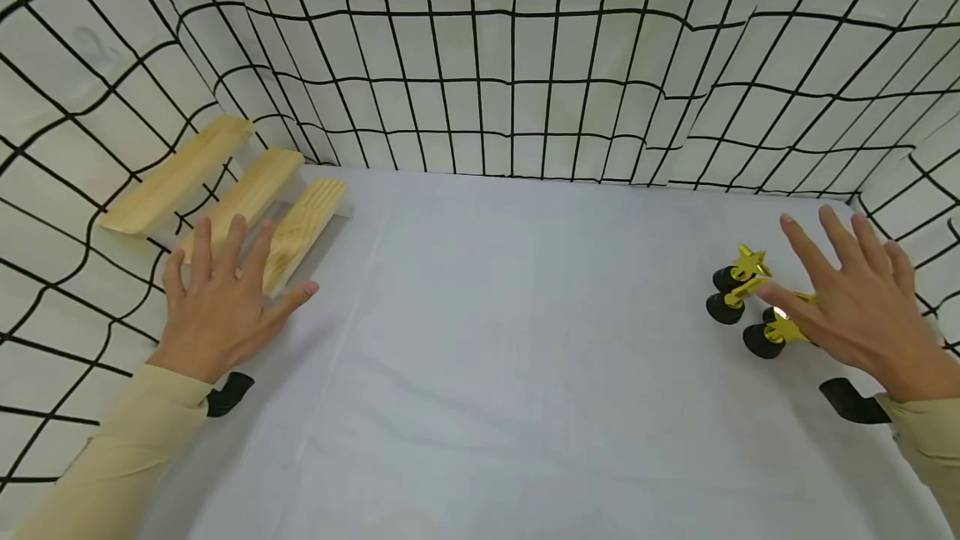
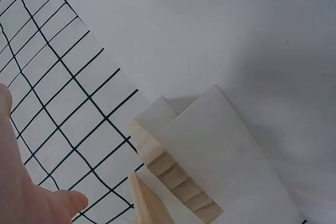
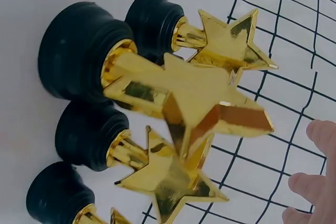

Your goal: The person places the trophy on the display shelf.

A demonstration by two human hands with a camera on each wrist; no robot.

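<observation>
The left hand (image 1: 221,307) is spread wide over the near ends of the wooden slats (image 1: 309,227) at the far-left corner of the white tabletop (image 1: 525,315); it grips nothing, and contact with the wood cannot be confirmed. The right hand (image 1: 862,298), likewise spread wide and holding nothing, is at the gold star trophies (image 3: 194,90) near the right edge; at least four are visible. Caution: closing the right hand on one trophy could topple or drag its neighbours, because the stars overlap in the right wrist view and the black bases (image 3: 84,51) leave little finger clearance. The polished faces look slippery; a pinch on one tip may let the piece rotate. A star may also catch the black wire mesh (image 1: 513,82). Pressing with the left hand could shift the slats, since no fixing is visible.
</observation>
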